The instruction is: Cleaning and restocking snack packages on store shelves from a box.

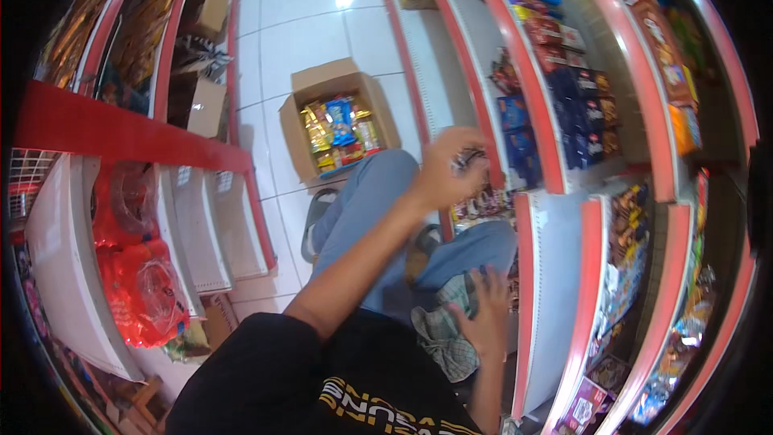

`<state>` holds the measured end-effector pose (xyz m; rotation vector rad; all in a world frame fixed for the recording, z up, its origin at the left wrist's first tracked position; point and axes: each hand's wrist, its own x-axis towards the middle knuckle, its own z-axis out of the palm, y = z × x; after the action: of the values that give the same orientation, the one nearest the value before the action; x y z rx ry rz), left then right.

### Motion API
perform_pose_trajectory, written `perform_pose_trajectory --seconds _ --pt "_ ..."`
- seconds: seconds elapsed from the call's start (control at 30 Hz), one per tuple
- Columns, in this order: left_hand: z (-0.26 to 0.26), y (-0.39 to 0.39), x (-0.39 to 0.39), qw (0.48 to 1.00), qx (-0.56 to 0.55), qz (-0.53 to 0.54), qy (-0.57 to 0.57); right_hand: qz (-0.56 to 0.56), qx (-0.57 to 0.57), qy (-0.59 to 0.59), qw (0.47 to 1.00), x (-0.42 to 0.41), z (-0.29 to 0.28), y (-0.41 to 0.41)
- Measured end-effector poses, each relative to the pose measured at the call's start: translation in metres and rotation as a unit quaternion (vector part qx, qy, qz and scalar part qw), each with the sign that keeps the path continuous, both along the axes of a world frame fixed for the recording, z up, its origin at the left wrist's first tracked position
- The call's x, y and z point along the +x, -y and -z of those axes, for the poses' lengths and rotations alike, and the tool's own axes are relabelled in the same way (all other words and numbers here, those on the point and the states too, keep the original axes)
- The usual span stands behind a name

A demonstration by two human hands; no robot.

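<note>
My left hand (pixel 450 172) is raised over my knees beside the right-hand shelves. Its curled fingers hold a small dark-and-white item (pixel 468 160), too blurred to name. My right hand (pixel 488 308) has its fingers apart, beside a green-and-white checked cloth (pixel 450 350) at my lap; whether it touches the cloth is hard to tell. Beyond my left knee, an open cardboard box (pixel 291 139) stands on the floor. Inside it lie a blue snack packet (pixel 342 122), gold-wrapped packets (pixel 317 128) and other small packs.
Red-edged shelving with dark blue packs (pixel 570 115) and other packaged snacks rises close on my right. At left, a red shelf beam (pixel 139 124) runs above a rack holding red plastic-wrapped goods (pixel 136 290). Cardboard boxes (pixel 208 106) sit on the far left shelf. White tiles (pixel 296 6) cover the floor.
</note>
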<state>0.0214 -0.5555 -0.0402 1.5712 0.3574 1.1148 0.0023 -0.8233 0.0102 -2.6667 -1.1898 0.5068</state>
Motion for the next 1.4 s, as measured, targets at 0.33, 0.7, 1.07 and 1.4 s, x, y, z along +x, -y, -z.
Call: perform_pose_trajectory --seconds 0.33,0.7,1.07,1.4 --pt "0.309 -0.084 -0.219 0.734 -0.234 -0.288 -0.569 0.007 -0.028 0.073 0.997 -0.022 0.071 -0.025" --pt "0.361 -0.153 -0.138 0.785 -0.323 -0.155 -0.506 -0.007 -0.080 0.103 0.991 -0.018 0.076 -0.038" --pt "0.392 -0.170 -0.092 0.788 -0.365 -0.081 -0.490 -0.001 -0.106 0.118 0.987 -0.009 0.077 -0.038" --pt "0.398 -0.202 -0.089 0.746 -0.488 -0.120 -0.437 -0.013 -0.077 0.104 0.991 -0.009 0.083 -0.039"
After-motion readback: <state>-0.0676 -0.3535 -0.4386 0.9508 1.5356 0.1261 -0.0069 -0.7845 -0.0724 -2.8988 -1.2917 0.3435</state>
